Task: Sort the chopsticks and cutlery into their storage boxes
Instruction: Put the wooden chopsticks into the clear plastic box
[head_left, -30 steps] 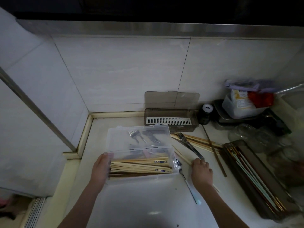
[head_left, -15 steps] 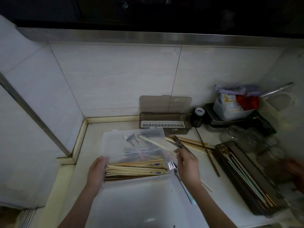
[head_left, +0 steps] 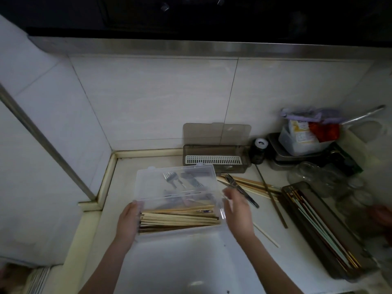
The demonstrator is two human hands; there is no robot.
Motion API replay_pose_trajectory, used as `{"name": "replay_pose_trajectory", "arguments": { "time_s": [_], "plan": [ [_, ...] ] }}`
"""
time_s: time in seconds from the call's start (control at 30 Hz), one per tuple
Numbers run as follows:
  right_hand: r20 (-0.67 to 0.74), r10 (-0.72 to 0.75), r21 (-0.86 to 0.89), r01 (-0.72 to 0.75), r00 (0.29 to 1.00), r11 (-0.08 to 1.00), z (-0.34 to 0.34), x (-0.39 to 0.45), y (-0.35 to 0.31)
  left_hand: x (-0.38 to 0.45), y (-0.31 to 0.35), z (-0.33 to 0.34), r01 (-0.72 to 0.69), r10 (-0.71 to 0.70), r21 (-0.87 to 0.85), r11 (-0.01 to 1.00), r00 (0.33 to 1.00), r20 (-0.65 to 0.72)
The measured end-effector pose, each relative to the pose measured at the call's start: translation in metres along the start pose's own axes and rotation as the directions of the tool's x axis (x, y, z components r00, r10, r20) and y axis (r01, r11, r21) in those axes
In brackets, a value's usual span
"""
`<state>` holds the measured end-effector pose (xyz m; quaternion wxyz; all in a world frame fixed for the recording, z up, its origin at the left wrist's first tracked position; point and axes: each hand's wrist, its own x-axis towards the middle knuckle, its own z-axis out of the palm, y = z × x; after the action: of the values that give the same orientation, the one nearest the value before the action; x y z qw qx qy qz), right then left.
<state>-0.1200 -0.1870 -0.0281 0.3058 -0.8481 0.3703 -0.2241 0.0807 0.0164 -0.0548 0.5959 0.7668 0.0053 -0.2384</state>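
Between the two hands on the white worktop [head_left: 212, 262] sits the clear box [head_left: 178, 200], wooden chopsticks [head_left: 178, 217] in its near compartment. Left hand [head_left: 128, 221] holds its left end, fingers curled round it. Right hand [head_left: 238, 211], fingers relaxed and apart, rests beside its right end; loose cutlery [head_left: 241, 190] lies just beyond.

On the counter [head_left: 275, 264], the clear box [head_left: 178, 200] sits front-left with chopsticks [head_left: 178, 219] inside. Behind it stands the slotted box [head_left: 214, 160]; loose chopsticks [head_left: 250, 185] lie right, beside the long tray [head_left: 331, 236].
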Motion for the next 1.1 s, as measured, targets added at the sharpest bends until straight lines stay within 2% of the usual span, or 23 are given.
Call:
{"name": "replay_pose_trajectory", "arguments": {
  "time_s": [0.07,0.17,0.3,0.43,0.53,0.63,0.7,0.8,0.93,1.0,1.1],
  "plan": [
    [-0.068,0.159,-0.078,-0.164,0.985,0.983,-0.007,0.005,0.023,0.0,-0.001,0.0,-0.009,0.009,-0.001,1.0,1.0,0.002],
    [0.002,0.306,-0.241,-0.297,0.952,0.924,-0.012,-0.001,0.054,-0.002,0.001,0.001,-0.014,0.014,-0.004,1.0,1.0,0.002],
    [0.09,0.401,-0.379,-0.34,0.912,0.86,-0.01,-0.014,0.078,0.0,0.001,0.001,0.006,-0.006,-0.023,1.0,1.0,0.001],
    [0.123,0.389,-0.443,-0.3,0.913,0.845,-0.009,-0.014,0.076,0.0,0.001,0.001,-0.003,0.004,-0.008,1.0,1.0,0.002],
    [0.098,0.42,-0.413,-0.347,0.902,0.842,-0.008,-0.014,0.072,-0.003,0.004,0.002,-0.024,0.024,-0.008,1.0,1.0,-0.01],
    [0.012,0.484,-0.282,-0.462,0.875,0.841,-0.014,-0.012,0.063,-0.002,0.003,0.001,-0.035,0.035,0.0,0.999,0.999,-0.012],
    [-0.018,0.483,-0.194,-0.477,0.876,0.858,-0.021,-0.009,0.056,0.0,0.001,0.001,-0.02,0.02,0.001,1.0,1.0,-0.011],
    [-0.084,0.378,-0.093,-0.385,0.922,0.918,-0.027,-0.003,0.038,0.001,0.0,0.0,0.007,-0.008,-0.019,1.0,1.0,-0.014],
    [-0.134,0.061,-0.11,-0.076,0.989,0.991,-0.024,0.002,0.0,0.001,0.0,0.001,0.008,-0.008,-0.02,1.0,1.0,-0.012],
    [-0.056,-0.138,-0.137,0.129,0.989,0.982,-0.017,0.0,-0.022,0.001,-0.001,0.001,0.018,-0.019,-0.006,1.0,1.0,-0.019],
    [0.194,-0.326,-0.164,0.358,0.925,0.919,-0.003,-0.005,-0.051,0.0,0.0,0.001,0.023,-0.023,-0.001,1.0,1.0,-0.007]
  ]
}}
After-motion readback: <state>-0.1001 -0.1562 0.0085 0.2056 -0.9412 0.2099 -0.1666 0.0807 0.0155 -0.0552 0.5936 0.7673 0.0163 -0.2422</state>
